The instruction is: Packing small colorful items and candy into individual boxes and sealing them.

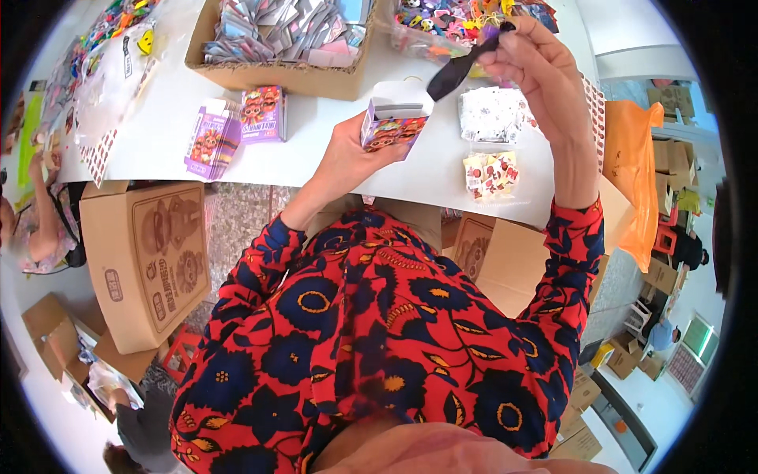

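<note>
My left hand point(341, 163) is closed round a small, colourful printed box point(392, 133) with its top open and a white flap raised. Up and to the right of it, my right hand point(545, 79) pinches a dark, tapering item point(453, 77) with a purple part near my fingers; its exact kind is not clear. The item's lower tip hangs just beside the box's raised flap. Below my right hand, a pile of small white printed packets point(493, 114) lies on the table, with cream packets with red prints point(491, 175) nearer the edge.
Flattened purple boxes point(212, 141) and stacked printed boxes point(264, 114) lie on the white table point(316, 146). Behind them stands a carton point(276, 82) of flat packets, beside a clear bag of colourful figures point(430, 24). An orange bag point(634, 170) hangs at right; a large carton point(150, 261) stands at left.
</note>
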{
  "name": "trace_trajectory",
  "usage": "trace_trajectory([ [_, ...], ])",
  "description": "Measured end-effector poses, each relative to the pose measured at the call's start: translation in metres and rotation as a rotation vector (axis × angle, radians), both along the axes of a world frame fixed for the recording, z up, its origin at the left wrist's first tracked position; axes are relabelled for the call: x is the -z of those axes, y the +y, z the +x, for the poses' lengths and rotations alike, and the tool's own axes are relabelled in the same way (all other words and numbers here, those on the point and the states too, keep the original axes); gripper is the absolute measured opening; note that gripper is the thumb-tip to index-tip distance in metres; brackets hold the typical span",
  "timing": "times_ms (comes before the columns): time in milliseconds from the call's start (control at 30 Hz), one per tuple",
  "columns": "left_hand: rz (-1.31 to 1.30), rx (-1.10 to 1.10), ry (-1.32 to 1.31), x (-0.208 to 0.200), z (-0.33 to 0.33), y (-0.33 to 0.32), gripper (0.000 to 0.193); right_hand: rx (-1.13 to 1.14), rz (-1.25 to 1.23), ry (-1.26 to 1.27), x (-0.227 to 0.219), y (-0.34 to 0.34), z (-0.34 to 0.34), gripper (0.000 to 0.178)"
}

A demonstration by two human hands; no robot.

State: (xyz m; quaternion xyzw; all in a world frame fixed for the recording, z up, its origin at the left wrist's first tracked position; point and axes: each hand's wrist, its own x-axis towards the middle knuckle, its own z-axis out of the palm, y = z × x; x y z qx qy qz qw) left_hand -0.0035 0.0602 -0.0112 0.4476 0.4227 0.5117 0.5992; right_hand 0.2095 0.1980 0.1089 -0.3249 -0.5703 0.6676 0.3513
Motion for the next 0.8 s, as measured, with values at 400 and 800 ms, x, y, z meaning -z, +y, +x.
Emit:
trace_trajectory([
  [400,0.047,-0.010,0.029,-0.003,0.004,-0.013,0.032,-0.078,-0.059,0.136,0.012,-0.042,-0.014,0.015],
  [800,0.064,-0.012,0.076,-0.013,0.003,-0.017,0.029,-0.082,0.109,0.022,0.013,-0.052,-0.022,0.015],
])
